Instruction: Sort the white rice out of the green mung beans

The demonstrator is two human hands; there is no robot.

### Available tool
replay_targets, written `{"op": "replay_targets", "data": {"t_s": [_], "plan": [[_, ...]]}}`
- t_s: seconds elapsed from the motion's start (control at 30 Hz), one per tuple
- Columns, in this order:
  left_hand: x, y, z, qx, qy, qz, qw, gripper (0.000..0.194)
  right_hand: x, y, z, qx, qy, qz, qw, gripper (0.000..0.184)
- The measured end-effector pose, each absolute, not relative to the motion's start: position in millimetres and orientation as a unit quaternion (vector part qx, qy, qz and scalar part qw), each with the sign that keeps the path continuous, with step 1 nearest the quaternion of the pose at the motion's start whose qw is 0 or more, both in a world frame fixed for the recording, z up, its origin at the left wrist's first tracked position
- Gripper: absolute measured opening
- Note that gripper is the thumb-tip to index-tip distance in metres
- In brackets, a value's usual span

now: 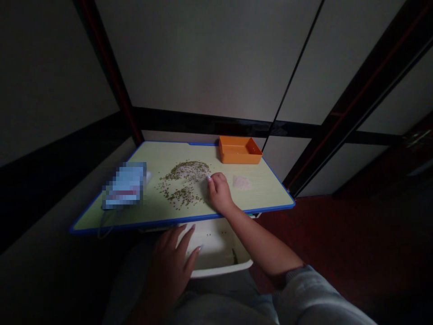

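Note:
My right hand (219, 193) rests on the pale yellow-green tabletop with its fingers curled together. Whatever it holds, if anything, is too small or hidden to make out. Just left of it spreads a loose heap of small green and whitish grains (186, 171), thinner toward the front. A flat patch of pale grains (241, 182) lies to the right of that hand. Lower down, my left hand (173, 253) has its fingers apart over the left side of a pulled-out white drawer (216, 255); it appears to hold nothing.
At the table's back right stands an orange box (241, 157), open at the top. A blurred-out light blue object (125, 185) sits at the left, with a cord hanging by the front edge. Blue trim (267, 209) borders the table. Panelled walls rise behind; a dark red floor lies right.

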State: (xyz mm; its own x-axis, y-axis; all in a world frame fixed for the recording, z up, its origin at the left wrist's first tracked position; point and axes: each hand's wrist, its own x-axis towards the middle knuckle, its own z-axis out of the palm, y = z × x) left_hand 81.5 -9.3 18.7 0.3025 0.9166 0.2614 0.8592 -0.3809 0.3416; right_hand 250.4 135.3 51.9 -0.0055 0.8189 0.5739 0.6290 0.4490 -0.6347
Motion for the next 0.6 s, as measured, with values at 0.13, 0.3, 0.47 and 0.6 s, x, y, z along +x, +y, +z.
{"op": "replay_targets", "data": {"t_s": [0.13,0.3,0.47,0.6], "plan": [[71.0,-15.1,9.7,0.770,0.585,0.252,-0.035,0.066,248.3,133.3,51.3,-0.507,-0.712,0.090,0.476,0.024],[69.6,-12.0,14.2,0.805,0.555,0.165,-0.132,0.109,246.2,128.3,52.7,-0.517,-0.720,0.071,0.457,0.024],[68.7,3.4,5.1,0.806,0.565,0.143,-0.104,0.119,247.2,124.6,55.6,-0.516,-0.728,0.058,0.447,0.023],[68.0,-1.7,-9.5,0.769,0.597,0.189,-0.128,0.090,251.2,124.4,54.6,-0.546,-0.711,0.046,0.441,0.024]]}}
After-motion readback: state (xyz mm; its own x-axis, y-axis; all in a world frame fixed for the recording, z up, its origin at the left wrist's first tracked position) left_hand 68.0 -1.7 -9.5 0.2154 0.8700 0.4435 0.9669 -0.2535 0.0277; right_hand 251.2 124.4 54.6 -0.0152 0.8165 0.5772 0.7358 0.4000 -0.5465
